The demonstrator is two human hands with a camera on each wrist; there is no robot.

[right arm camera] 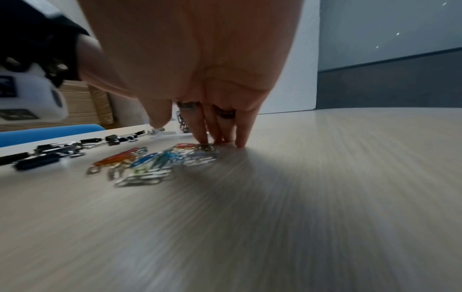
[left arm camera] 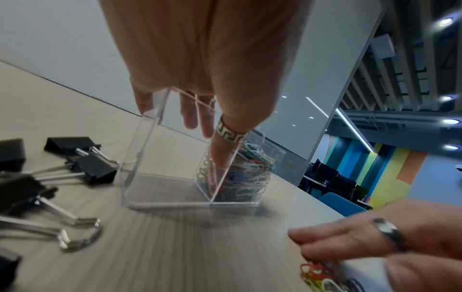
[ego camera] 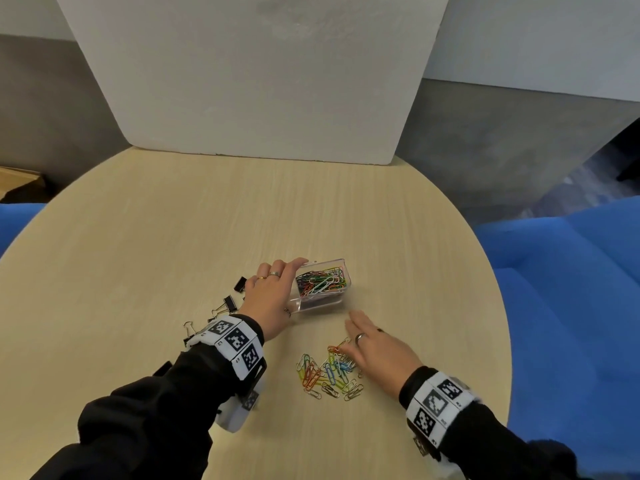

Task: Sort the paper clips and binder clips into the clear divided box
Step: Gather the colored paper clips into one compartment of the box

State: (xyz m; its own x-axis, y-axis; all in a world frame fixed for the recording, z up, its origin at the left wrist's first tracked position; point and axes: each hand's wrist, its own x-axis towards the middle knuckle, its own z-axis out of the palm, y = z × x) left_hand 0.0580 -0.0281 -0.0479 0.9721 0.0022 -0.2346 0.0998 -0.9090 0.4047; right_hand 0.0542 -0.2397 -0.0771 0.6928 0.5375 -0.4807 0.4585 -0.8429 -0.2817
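The clear divided box [ego camera: 322, 304] stands mid-table. My left hand [ego camera: 277, 289] grips its left end, fingers over the far rim. In the left wrist view the left hand [left arm camera: 207, 126] has its ringed thumb against the divider of the box [left arm camera: 140, 158]. The right compartment holds coloured paper clips [ego camera: 320, 282]; the left one looks bare. More loose paper clips [ego camera: 329, 372] lie nearer me. My right hand [ego camera: 363, 336] rests flat at that pile's right edge, fingers [right arm camera: 200, 130] straight and touching the table by the clips [right arm camera: 155, 164]. Black binder clips [ego camera: 228, 303] lie left of the box.
The round wooden table [ego camera: 207, 220] has a white board [ego camera: 256, 81] standing at its far edge. Blue seats [ego camera: 571, 289] flank the table on both sides. More binder clips [left arm camera: 82, 164] lie scattered beside my left wrist.
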